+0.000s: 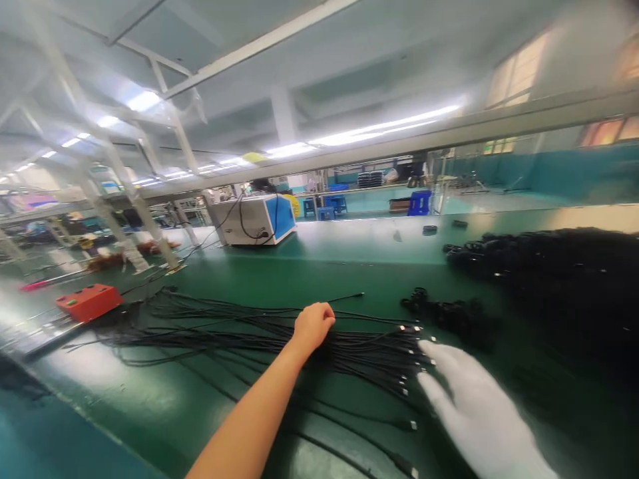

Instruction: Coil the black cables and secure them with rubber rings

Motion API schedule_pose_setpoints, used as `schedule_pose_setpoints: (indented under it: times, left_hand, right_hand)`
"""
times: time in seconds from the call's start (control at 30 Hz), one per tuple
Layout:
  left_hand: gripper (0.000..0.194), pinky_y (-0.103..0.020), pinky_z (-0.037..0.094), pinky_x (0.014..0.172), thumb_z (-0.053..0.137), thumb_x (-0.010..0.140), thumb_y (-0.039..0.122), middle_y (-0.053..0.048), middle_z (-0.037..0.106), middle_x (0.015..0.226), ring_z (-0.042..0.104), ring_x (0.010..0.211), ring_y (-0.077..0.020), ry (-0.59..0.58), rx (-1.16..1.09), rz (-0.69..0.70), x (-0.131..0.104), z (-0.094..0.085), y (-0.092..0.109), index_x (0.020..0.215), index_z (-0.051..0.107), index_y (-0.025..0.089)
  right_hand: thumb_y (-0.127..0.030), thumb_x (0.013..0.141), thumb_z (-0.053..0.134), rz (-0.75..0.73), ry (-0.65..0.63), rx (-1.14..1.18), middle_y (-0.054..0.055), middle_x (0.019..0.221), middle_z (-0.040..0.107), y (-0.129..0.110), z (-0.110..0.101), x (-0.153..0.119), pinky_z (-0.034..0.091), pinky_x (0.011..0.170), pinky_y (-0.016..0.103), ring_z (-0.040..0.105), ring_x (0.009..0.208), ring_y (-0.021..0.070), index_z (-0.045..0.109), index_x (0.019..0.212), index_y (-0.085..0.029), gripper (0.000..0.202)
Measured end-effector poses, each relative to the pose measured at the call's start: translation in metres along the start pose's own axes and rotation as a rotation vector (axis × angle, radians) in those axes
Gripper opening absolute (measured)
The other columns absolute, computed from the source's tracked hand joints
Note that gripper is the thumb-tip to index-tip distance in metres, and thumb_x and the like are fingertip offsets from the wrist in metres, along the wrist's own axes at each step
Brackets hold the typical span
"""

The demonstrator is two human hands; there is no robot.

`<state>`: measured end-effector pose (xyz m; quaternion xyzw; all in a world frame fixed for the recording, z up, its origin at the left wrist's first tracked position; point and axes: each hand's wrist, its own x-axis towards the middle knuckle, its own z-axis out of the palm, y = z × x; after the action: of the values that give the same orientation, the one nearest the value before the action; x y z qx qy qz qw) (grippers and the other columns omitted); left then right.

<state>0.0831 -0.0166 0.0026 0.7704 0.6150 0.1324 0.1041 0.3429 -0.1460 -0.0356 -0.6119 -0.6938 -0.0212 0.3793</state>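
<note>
A bundle of black cables [359,349] lies across the green workbench, with silvery connector ends fanned out on the right. My bare left hand [314,326] is over the middle of the bundle, its fingers curled down around some of the cables; the fingertips are hidden. In a white glove, my right hand [469,392] is at the connector ends, thumb and fingers apart, and its fingertips reach the metal plugs [418,346]. Several cables lie loose nearer to me, one ending in a plug [413,472] at the bottom edge.
A large heap of coiled black cables [564,286] covers the right side, with a smaller pile [444,309] beside it. An orange-red box [90,303] sits at the left. Behind stands a white and blue machine [257,219], under a metal shelf rail [379,146].
</note>
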Motion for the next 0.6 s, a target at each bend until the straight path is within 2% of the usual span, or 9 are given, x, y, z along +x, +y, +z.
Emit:
schedule_pose_setpoints:
  times: [0.1, 0.17, 0.23, 0.33, 0.37, 0.43, 0.53, 0.6]
  left_hand:
    - [0.029, -0.04, 0.05, 0.082, 0.052, 0.089, 0.031, -0.008, 0.056, 0.117, 0.058, 0.098, -0.0199, 0.0, 0.052, 0.052, 0.019, 0.022, 0.018, 0.115, 0.053, 0.017]
    - [0.03, -0.041, 0.05, 0.082, 0.052, 0.089, 0.031, -0.008, 0.055, 0.117, 0.058, 0.098, -0.0201, -0.005, 0.063, 0.084, 0.026, 0.032, 0.03, 0.115, 0.053, 0.016]
    - [0.027, -0.04, 0.05, 0.082, 0.053, 0.088, 0.031, -0.008, 0.058, 0.111, 0.058, 0.095, -0.0197, -0.003, 0.056, 0.108, 0.03, 0.031, 0.038, 0.111, 0.055, 0.015]
    - [0.02, -0.038, 0.049, 0.078, 0.045, 0.09, 0.027, -0.005, 0.066, 0.088, 0.061, 0.083, -0.0201, 0.04, 0.014, 0.128, 0.032, 0.01, 0.043, 0.096, 0.06, 0.016]
    - [0.022, -0.037, 0.048, 0.078, 0.04, 0.09, 0.027, -0.005, 0.066, 0.087, 0.061, 0.082, -0.0206, 0.068, -0.008, 0.141, 0.031, -0.002, 0.042, 0.098, 0.059, 0.017]
    - [0.028, -0.035, 0.044, 0.087, 0.036, 0.09, 0.032, -0.004, 0.065, 0.103, 0.058, 0.098, -0.0211, 0.128, -0.063, 0.207, 0.024, -0.028, 0.04, 0.105, 0.056, 0.021]
    - [0.031, -0.033, 0.041, 0.091, 0.043, 0.084, 0.048, 0.006, 0.065, 0.104, 0.056, 0.101, -0.0221, 0.252, -0.219, 0.31, -0.004, -0.059, 0.037, 0.102, 0.06, 0.029]
    - [0.026, -0.035, 0.043, 0.087, 0.047, 0.081, 0.049, 0.011, 0.066, 0.1, 0.057, 0.097, -0.0219, 0.217, -0.248, 0.426, -0.032, -0.065, 0.035, 0.101, 0.06, 0.038]
  right_hand:
    - [-0.033, 0.086, 0.044, -0.085, -0.004, -0.002, 0.009, 0.112, 0.062, -0.018, 0.016, -0.005, 0.046, 0.086, 0.042, 0.057, 0.103, 0.0262, 0.057, 0.115, -0.021, 0.034]
    - [-0.029, 0.085, 0.045, -0.087, -0.005, -0.006, 0.01, 0.111, 0.062, -0.019, 0.015, -0.005, 0.045, 0.087, 0.042, 0.056, 0.102, 0.0264, 0.057, 0.115, -0.021, 0.033]
    - [-0.024, 0.084, 0.045, -0.067, -0.045, -0.006, 0.01, 0.11, 0.062, -0.019, 0.007, -0.004, 0.044, 0.086, 0.043, 0.056, 0.101, 0.0268, 0.057, 0.114, -0.02, 0.032]
    - [-0.017, 0.081, 0.046, -0.038, -0.137, 0.031, 0.011, 0.107, 0.062, -0.025, -0.004, -0.002, 0.043, 0.083, 0.043, 0.055, 0.096, 0.0271, 0.058, 0.112, -0.02, 0.033]
    - [-0.015, 0.08, 0.046, -0.022, -0.152, 0.055, 0.01, 0.106, 0.061, -0.028, -0.005, 0.0, 0.043, 0.083, 0.043, 0.054, 0.095, 0.027, 0.059, 0.111, -0.02, 0.034]
    - [-0.012, 0.078, 0.046, 0.023, -0.141, 0.133, 0.009, 0.103, 0.061, -0.031, -0.006, 0.004, 0.041, 0.083, 0.044, 0.052, 0.093, 0.0264, 0.06, 0.11, -0.021, 0.036]
    - [-0.016, 0.078, 0.047, 0.21, -0.116, 0.448, 0.01, 0.106, 0.058, -0.027, -0.008, 0.01, 0.035, 0.093, 0.045, 0.049, 0.102, 0.0261, 0.06, 0.108, -0.02, 0.032]
    - [-0.025, 0.083, 0.043, 0.341, -0.155, 0.669, 0.013, 0.106, 0.058, -0.023, -0.014, 0.015, 0.04, 0.09, 0.043, 0.053, 0.097, 0.0241, 0.058, 0.108, -0.015, 0.031]
